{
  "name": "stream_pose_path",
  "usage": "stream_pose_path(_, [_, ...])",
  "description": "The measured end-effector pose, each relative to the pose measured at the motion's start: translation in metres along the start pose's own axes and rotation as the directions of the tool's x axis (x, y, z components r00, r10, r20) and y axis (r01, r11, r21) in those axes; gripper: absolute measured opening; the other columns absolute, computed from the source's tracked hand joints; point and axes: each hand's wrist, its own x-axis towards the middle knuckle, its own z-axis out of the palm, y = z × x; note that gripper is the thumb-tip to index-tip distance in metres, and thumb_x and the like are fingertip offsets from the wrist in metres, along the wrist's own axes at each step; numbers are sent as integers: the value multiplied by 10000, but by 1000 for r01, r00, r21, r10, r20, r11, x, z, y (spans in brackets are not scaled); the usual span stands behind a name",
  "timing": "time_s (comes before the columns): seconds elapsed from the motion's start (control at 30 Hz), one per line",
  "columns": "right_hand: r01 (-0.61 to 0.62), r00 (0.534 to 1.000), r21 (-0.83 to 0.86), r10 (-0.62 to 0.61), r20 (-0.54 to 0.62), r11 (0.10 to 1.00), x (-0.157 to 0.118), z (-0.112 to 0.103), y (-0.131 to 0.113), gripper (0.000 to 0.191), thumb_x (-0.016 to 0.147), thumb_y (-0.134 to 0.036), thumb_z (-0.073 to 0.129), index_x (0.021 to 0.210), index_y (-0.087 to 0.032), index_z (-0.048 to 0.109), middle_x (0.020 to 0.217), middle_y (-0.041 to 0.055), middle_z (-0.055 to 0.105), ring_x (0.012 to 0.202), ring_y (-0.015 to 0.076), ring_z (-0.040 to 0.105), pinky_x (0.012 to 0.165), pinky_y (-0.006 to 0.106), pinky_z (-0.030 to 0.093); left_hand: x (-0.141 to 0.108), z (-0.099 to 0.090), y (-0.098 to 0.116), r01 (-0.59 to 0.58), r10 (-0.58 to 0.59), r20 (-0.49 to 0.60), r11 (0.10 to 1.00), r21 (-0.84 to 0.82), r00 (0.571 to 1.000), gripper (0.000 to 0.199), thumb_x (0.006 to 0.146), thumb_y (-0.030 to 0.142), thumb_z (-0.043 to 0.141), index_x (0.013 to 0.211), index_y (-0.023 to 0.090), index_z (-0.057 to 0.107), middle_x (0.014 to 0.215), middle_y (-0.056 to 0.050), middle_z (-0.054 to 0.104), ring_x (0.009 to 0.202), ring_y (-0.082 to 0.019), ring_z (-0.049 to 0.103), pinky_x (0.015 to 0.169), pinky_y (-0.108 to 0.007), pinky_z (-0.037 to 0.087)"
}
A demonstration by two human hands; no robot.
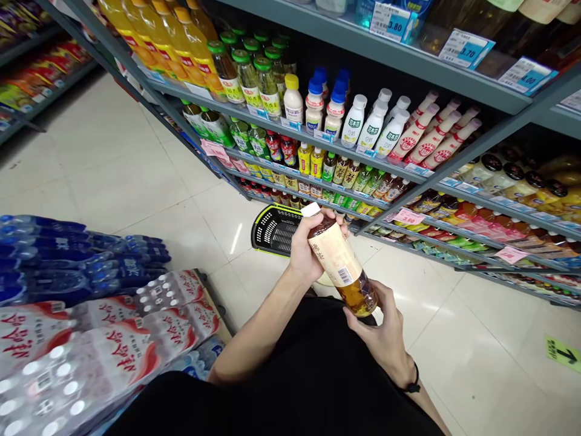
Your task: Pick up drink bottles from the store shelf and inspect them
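A tea bottle (338,257) with a white cap, a cream label and amber liquid lies tilted between my two hands in front of my body. My left hand (307,245) wraps round its neck end, just below the cap. Around the base curl the fingers and thumb of my right hand (381,333), which wears a dark band at the wrist. A barcode on the label faces up. Beyond my left hand, a black shopping basket (276,233) with a yellow-green rim rests on the floor, partly hidden by that hand.
Drink shelves (290,130) full of bottles run across the front and right. Shrink-wrapped water packs (131,348) and blue bottle packs (82,260) are stacked at the left. A green arrow sticker (563,354) marks the tiled floor (454,357). Snack shelves (40,85) stand far left.
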Motion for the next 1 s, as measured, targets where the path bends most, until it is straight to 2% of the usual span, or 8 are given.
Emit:
stream_pose_path(0.23, [62, 998, 11, -62, -25, 998, -1, 2, 1, 625, 846, -358, 839, 1363, -201, 524, 1162, 115, 729, 997, 247, 749, 882, 396, 671, -1, -4, 1, 19, -19, -1, 999, -31, 1000, 194, 760, 351, 693, 810, 168, 651, 810, -13, 621, 695, -127, 613, 699, -265, 546])
stream_pose_path(0.57, [47, 999, 16, -47, -5, 999, -2, 0, 2, 632, 857, -318, 833, 1407, -225, 535, 1265, 120, 690, 1115, 273, 710, 985, 451, 626, -1, -7, 1, 11, -12, -18, 999, -50, 1000, 195, 764, 353, 700, 807, 166, 666, 814, -15, 629, 706, -132, 623, 678, -260, 540])
stream_pose_path(0.67, [72, 997, 31, -73, 36, 997, 2, -5, 5, 595, 887, -308, 804, 1427, -221, 570, 1305, 134, 665, 1197, 293, 666, 1026, 471, 597, -2, -8, 3, -24, 24, -13, 999, -21, 1000, 202, 771, 335, 705, 891, 172, 711, 844, -22, 652, 758, -144, 645, 733, -265, 546])
stream_pose_path(0.77, [-7, 991, 193, -19, 134, 981, 3, -9, 10, 592, 905, -314, 786, 1455, -241, 580, 1357, 125, 664, 1222, 296, 663, 1035, 465, 591, -3, -10, 5, -33, 34, 27, 999, -20, 999, 263, 787, 362, 714, 968, 173, 737, 913, -37, 687, 833, -169, 674, 812, -295, 567])
stream_pose_path(0.8, [-53, 986, 274, 7, 167, 960, 2, -9, 11, 593, 914, -325, 776, 1467, -252, 573, 1377, 121, 662, 1204, 291, 675, 1006, 449, 607, -3, -11, 6, -26, 28, 49, 999, -32, 998, 267, 792, 376, 714, 961, 170, 739, 929, -40, 693, 851, -175, 680, 839, -306, 574])
stream_pose_path(0.87, [-162, 969, 451, 56, 239, 878, -1, -8, 11, 605, 945, -380, 737, 1505, -272, 536, 1370, 118, 676, 1051, 260, 729, 823, 384, 656, -4, -13, 6, -9, 14, 87, 998, -58, 996, 263, 805, 384, 710, 944, 163, 741, 942, -42, 698, 876, -181, 686, 886, -322, 583])
stream_pose_path(0.93, [-268, 946, 609, 85, 311, 747, -5, -5, 8, 622, 970, -466, 686, 1528, -264, 499, 1238, 124, 735, 788, 215, 728, 587, 319, 615, -5, -13, 6, 6, 1, 100, 998, -65, 995, 271, 814, 379, 701, 955, 152, 747, 950, -46, 704, 894, -189, 692, 920, -338, 584])
stream_pose_path(1.0, [-364, 918, 699, 109, 382, 616, -7, -2, 3, 618, 985, -537, 631, 1505, -227, 506, 1078, 122, 766, 620, 193, 669, 486, 308, 547, -6, -13, 5, 8, -4, 99, 999, -41, 995, 318, 818, 377, 686, 1016, 139, 756, 995, -65, 721, 921, -213, 702, 936, -362, 583])
